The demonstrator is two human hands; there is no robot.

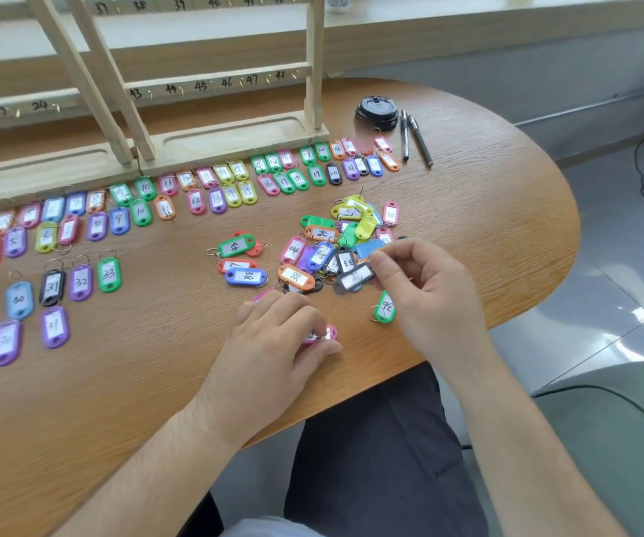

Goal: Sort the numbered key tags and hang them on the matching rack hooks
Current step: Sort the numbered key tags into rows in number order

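Pink tag (329,334) was gripped by left hand (278,343) near the edge; dark tag (352,281) was pinched by right hand (425,292) beside the loose pile (345,226). Imo its no. needed reading b4 being placed in the sorted rows (216,197) by rack (231,82).

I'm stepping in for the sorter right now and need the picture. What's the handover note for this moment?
Left hand grips a pink tag on the table. Right hand pinches a dark grey tag at the edge of the unsorted pile.
Sorted tags lie in numbered rows before the rack, with 30 to 33 nearer the left.
Done: much of the sorting.
Left: sort the pile, then hang everything; the visible hooks are bare.
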